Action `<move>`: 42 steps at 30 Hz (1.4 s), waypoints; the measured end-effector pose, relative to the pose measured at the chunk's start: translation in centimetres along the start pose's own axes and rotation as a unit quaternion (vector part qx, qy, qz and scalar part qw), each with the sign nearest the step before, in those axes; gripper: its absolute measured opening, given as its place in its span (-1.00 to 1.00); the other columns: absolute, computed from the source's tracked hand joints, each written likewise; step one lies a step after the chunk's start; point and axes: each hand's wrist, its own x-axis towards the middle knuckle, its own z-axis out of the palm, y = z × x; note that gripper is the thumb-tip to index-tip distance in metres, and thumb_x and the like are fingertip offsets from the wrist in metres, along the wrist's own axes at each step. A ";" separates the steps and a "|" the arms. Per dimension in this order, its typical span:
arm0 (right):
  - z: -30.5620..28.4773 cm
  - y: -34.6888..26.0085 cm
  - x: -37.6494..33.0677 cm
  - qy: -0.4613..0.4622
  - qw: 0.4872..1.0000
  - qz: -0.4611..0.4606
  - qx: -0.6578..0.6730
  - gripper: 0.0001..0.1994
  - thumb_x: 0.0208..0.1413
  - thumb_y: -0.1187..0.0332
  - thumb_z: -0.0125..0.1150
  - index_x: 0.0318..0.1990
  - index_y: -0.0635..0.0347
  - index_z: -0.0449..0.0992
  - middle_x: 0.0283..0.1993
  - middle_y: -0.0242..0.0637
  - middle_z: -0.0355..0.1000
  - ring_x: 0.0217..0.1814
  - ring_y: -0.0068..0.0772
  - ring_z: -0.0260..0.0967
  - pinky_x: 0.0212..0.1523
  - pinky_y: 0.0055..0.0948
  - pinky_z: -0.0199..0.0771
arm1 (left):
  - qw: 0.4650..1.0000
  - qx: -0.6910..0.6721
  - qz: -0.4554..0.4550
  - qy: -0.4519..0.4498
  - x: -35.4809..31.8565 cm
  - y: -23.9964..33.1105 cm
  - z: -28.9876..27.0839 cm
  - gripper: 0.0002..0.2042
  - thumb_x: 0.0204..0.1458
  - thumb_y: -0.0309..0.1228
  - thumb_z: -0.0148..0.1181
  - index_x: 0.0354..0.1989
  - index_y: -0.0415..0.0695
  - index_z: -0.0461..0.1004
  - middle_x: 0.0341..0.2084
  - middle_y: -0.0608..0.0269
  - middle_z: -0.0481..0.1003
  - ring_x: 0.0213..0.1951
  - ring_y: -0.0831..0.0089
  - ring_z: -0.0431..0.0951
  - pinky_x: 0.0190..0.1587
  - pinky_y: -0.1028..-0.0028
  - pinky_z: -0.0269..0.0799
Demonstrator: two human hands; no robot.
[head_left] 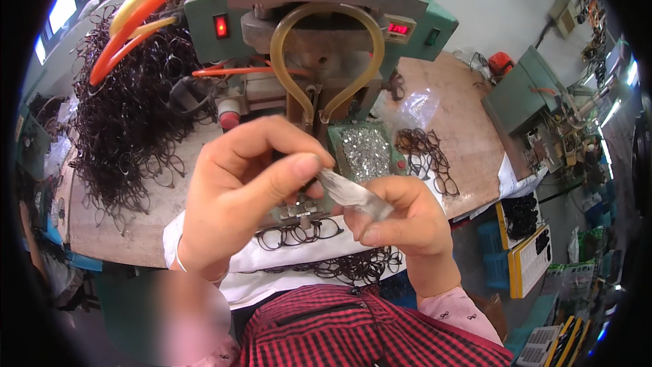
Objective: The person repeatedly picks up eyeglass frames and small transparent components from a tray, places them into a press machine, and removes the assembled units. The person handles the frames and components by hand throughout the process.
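Note:
A small crumpled piece of clear plastic film (pixel 353 194), perhaps a little bag, is stretched between my two hands. My left hand (pixel 244 190) pinches its upper end between thumb and fingers. At the lower end, my right hand (pixel 411 217) grips it with thumb and curled fingers. Whether anything lies inside the film I cannot make out. Just beyond my hands stands a green bench machine (pixel 204 10) with a looped yellowish tube (pixel 277 47). Dark eyeglass frames (pixel 299 234) lie below my hands on a white cloth (pixel 261 258).
A big heap of dark eyeglass frames (pixel 129 115) covers the table's left side. Right of the machine sits a green tray of small shiny metal parts (pixel 365 151), with more brown frames (pixel 431 153) beside it. Another green machine (pixel 526 92) stands at the far right, above yellow-edged boxes (pixel 530 265).

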 end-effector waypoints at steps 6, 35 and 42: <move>-0.3 -0.7 0.1 0.008 0.997 0.009 -0.072 -0.76 -0.01 0.44 0.40 -0.18 0.24 0.51 -0.24 -0.40 0.48 -0.10 -0.56 0.38 -0.02 -0.51 0.31 | 0.999 -0.015 -0.043 0.018 -0.3 -1.3 0.3 -0.87 0.20 -0.44 0.15 -0.23 -0.26 0.51 -0.33 0.24 0.58 -0.33 0.63 0.54 -0.34 0.64 0.43; -1.6 -1.6 0.4 0.002 0.991 0.135 0.005 -0.82 0.05 0.46 0.37 -0.20 0.29 0.56 -0.32 -0.40 0.53 -0.29 -0.66 0.44 -0.25 -0.64 0.40 | 0.987 0.147 -0.010 0.063 -1.5 -1.6 2.3 -0.92 0.22 -0.53 0.07 -0.20 -0.28 0.44 -0.35 0.26 0.55 -0.39 0.68 0.55 -0.40 0.70 0.44; -3.2 -2.3 -0.2 -0.077 0.972 0.179 -0.131 -0.78 0.03 0.38 0.35 -0.21 0.34 0.58 -0.40 -0.41 0.53 -0.38 -0.69 0.39 -0.33 -0.64 0.33 | 0.995 0.017 -0.090 0.048 -2.1 -3.1 3.4 -0.88 0.24 -0.46 0.09 -0.23 -0.29 0.44 -0.39 0.19 0.55 -0.46 0.57 0.59 -0.46 0.69 0.40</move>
